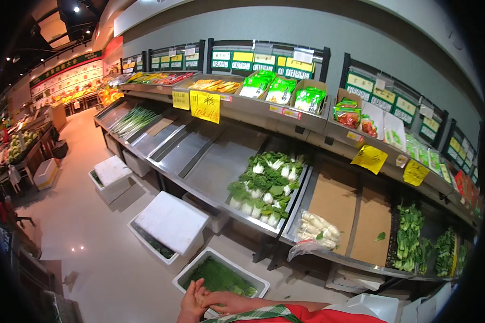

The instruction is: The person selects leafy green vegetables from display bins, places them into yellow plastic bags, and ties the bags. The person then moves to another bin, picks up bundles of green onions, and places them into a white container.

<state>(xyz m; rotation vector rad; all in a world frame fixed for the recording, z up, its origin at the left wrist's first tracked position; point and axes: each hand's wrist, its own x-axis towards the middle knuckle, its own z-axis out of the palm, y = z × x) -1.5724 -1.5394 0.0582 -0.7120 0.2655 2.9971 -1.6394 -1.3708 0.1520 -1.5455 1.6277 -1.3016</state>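
Note:
At the bottom, my left hand [193,298] is palm up with fingers slightly curled, and nothing shows in it. My right hand [225,302] reaches across from the right and touches it; its fingertips are partly hidden. Just beyond both hands, a white foam box [260,282] on the floor holds long green leafy vegetables [222,274]. A checked green and white strap [262,311] crosses red clothing below my hands. Small bok choy [266,187] lies in rows on the metal display shelf.
Two foam boxes with lids [171,220] [113,170] stand on the floor left of the shelf. Bagged white radishes [317,230], scallions [133,123] and leafy bunches [408,238] lie on the sloped shelf. Green packets [281,89] fill the upper shelf. A fruit display [22,145] stands far left.

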